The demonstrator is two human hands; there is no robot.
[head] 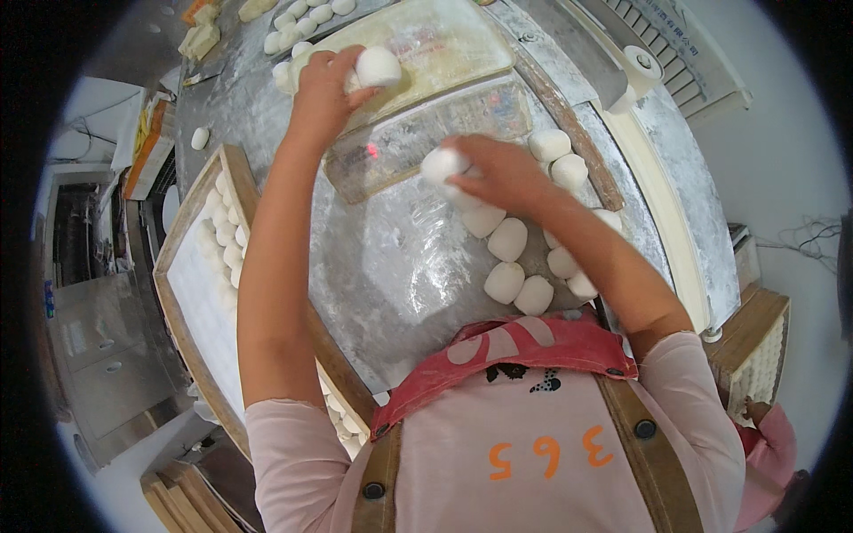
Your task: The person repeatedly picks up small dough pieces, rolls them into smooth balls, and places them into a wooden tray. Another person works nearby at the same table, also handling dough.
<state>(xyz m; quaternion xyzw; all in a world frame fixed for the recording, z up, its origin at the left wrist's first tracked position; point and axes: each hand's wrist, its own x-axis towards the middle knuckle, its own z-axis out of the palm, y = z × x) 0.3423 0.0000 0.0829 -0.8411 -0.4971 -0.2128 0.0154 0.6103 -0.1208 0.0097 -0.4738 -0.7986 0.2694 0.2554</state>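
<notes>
My left hand [324, 96] grips a round white dough ball [378, 66] above a pale, flour-dusted plastic lid [446, 50]; part of a second ball shows beneath its fingers. Slightly blurred, my right hand [500, 170] has its fingers around another dough ball [444, 165], near the front edge of a clear plastic lid [426, 143]. Just below that ball, more white dough is partly hidden. Several dough balls [508, 240] stand in a loose group on the floured metal table [400, 266], some covered by my right forearm.
A wooden tray [233, 173] of dough pieces leans against the table's left side. A dark tray [310, 26] with more balls lies at the back. A wooden rolling pin [566, 126] borders a dough machine's belt [660, 200]. At lower right, another person's sleeve [773, 433] shows beside a filled wooden tray [753, 340].
</notes>
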